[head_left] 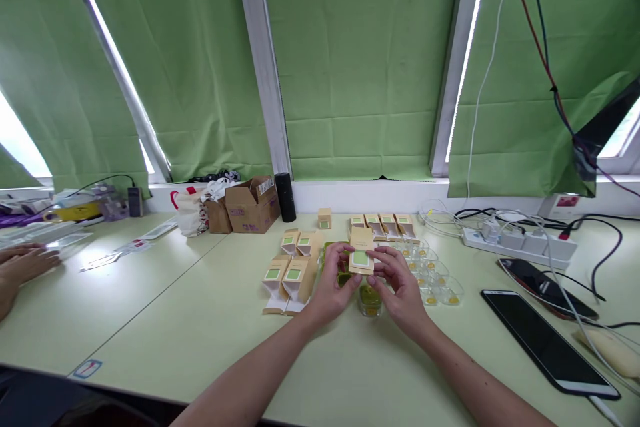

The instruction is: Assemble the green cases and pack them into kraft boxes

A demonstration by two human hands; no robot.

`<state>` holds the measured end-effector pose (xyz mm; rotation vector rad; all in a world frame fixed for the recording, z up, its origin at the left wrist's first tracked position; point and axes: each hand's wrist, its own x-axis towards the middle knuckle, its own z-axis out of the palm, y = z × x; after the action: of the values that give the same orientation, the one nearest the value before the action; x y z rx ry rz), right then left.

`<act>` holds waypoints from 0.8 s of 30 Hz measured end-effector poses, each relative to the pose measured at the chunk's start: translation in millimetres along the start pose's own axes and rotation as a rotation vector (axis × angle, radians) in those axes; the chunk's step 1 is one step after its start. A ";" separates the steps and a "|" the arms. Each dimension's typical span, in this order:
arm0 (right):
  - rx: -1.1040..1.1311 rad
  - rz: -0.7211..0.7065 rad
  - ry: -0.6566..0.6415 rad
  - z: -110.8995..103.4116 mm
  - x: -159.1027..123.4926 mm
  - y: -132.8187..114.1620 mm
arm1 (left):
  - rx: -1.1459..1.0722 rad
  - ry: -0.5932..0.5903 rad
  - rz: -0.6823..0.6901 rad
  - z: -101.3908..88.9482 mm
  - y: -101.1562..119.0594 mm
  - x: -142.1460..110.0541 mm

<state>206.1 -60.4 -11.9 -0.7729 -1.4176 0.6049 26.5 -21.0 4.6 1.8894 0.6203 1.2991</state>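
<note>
Between the fingertips of both hands is a small tan cardboard box (361,259) with a green square label, its flap pointing up. My left hand (331,285) grips its left side and my right hand (401,288) its right side. Just below it on the table stands a small clear container (370,300) with something green inside. Several similar tan boxes (294,273) with open flaps lie left of my hands. On the right are several clear plastic cups (434,280) with yellow spots in them. Other green items behind my hands are mostly hidden.
More tan boxes (385,227) stand in a row behind, one alone (325,218). A carton (253,205) and a black cylinder (285,197) are at the wall. Right: a power strip (520,245), cables and a phone (547,340). Another person's hands (25,267) rest far left.
</note>
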 end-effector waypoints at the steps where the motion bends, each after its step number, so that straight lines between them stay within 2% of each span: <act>1: -0.001 0.001 0.003 -0.1 0.0 0.6 | 0.002 0.001 0.002 0.1 -0.1 0.0; 24: -0.022 0.018 0.034 0.8 0.3 3.5 | 0.063 0.022 0.042 1.1 -7.2 -0.7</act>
<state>205.6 -57.9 -14.5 -0.8112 -1.3894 0.5883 27.4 -17.5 -1.8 1.9509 0.6431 1.3429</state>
